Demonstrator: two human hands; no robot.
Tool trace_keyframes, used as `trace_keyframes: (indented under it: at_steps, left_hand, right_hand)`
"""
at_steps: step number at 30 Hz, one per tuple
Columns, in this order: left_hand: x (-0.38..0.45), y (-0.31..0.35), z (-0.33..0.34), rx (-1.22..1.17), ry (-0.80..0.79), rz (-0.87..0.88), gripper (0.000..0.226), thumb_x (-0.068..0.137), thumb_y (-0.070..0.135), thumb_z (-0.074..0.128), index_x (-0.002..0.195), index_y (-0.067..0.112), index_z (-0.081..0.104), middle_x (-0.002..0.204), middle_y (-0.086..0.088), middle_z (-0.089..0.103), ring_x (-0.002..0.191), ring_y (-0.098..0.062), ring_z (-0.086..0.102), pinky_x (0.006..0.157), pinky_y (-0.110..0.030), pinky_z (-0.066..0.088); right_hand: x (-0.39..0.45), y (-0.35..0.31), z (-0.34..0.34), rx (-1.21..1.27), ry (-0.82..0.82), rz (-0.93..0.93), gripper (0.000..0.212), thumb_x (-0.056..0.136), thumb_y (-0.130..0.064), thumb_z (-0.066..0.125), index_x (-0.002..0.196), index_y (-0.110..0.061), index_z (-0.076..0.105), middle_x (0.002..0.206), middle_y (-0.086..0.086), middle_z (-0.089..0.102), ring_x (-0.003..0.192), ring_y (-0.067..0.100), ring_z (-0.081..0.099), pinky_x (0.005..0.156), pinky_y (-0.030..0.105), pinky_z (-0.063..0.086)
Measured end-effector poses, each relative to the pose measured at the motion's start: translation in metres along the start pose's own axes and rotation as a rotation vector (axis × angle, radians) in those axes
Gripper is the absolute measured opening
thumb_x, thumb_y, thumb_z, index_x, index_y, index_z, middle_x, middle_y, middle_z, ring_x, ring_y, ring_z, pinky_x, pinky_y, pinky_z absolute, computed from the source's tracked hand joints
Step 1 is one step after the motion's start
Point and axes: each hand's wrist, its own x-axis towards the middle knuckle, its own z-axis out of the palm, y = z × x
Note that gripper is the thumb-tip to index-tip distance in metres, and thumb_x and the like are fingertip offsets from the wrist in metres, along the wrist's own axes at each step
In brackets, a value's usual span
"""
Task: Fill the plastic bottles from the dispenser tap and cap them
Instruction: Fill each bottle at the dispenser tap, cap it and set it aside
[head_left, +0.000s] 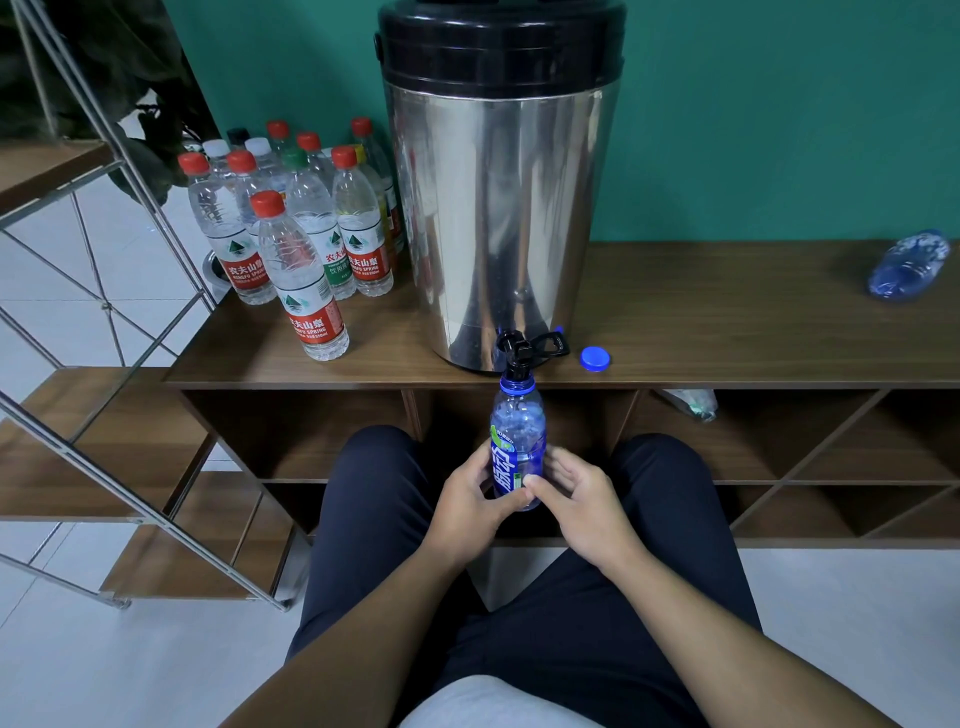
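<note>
Left hand (470, 491) and right hand (574, 493): both curled around blue sports-drink bottle (517, 447), upright, mouth directly under dispenser tap (514, 351). Keep neck centred beneath spout. Close tap before overflow. Then fit blue cap (595, 358) from shelf top (727, 312).
</note>
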Motion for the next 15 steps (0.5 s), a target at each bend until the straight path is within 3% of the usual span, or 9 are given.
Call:
trace_keyframes:
  at_steps: [7,12,15]
  left_hand:
    - [-0.0012,0.0012,-0.0009,0.010,0.004,0.000,0.055,0.096,0.000,0.085,0.144,0.020,0.067,0.133,0.003,0.079,0.128,-0.017,0.073,0.108,-0.028,0.056]
    - [-0.0008,-0.0007,-0.0008,0.021,0.010,-0.014,0.057,0.096,0.003,0.086,0.146,0.021,0.067,0.135,0.001,0.078,0.130,-0.020,0.072,0.113,-0.053,0.058]
    - [-0.0011,-0.0002,-0.0006,0.025,0.012,-0.017,0.055,0.096,0.003,0.086,0.144,0.021,0.067,0.134,0.001,0.078,0.129,-0.020,0.072,0.113,-0.055,0.058]
  right_hand:
    - [0.0002,-0.0002,0.0008,0.003,0.013,0.002,0.046,0.104,-0.002,0.074,0.148,-0.014,0.068,0.139,-0.006,0.077,0.134,0.013,0.071,0.121,0.044,0.052]
    - [0.0001,0.0002,0.0006,0.009,0.011,0.004,0.046,0.104,-0.003,0.074,0.149,-0.013,0.067,0.139,-0.005,0.077,0.134,0.013,0.070,0.121,0.045,0.052]
    - [0.0005,-0.0001,0.0006,0.008,0.008,-0.001,0.046,0.104,-0.003,0.074,0.149,-0.013,0.067,0.140,-0.005,0.077,0.135,0.013,0.070,0.122,0.044,0.052]
